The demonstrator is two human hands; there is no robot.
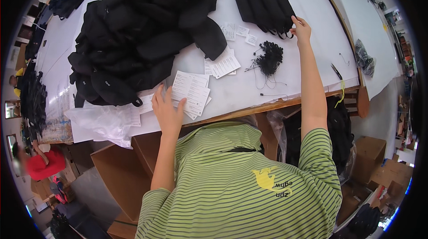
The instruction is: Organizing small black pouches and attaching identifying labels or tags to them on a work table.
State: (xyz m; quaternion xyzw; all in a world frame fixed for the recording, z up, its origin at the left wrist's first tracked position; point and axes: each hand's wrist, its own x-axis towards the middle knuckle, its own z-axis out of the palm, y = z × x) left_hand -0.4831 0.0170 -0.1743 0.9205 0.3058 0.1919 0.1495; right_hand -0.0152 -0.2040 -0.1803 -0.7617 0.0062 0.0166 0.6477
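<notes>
Nearest, the person is wearing a green striped shirt (240, 185) bearing one yellow animal-shaped print and dark letters that are showing upside down. At the table's near edge, the left hand (169, 112) is resting with its fingers spread, the thumb lying over the corner of a fanned stack of white printed sheets (191, 88); their text is too small to read, and the overlapping sheets are hiding their exact number. One crumpled clear plastic bag (104, 121) is lying to the left of this hand. Right of the sheets, one loose black string (273, 95) is stretching near the edge, and one pair of scissors (336, 71) is lying farther right, a yellow-green ribbon (342, 91) hanging beside it.

Farther in, a second stack of printed sheets (226, 66) is sitting beside one tangled bundle of black strings (269, 58). Beyond these, three smaller printed labels (251, 39) are lying apart from the stack. On the left, a large heap of black cloth pieces (133, 38) is spreading, too jumbled to count; at least two are showing small pale lettering.

Farther still, several black pouches (263, 9) are overlapping in a row, and the right hand (302, 29) is touching their right end, thumb and forefinger bent toward it; whether they are pinching it, I cannot tell.
</notes>
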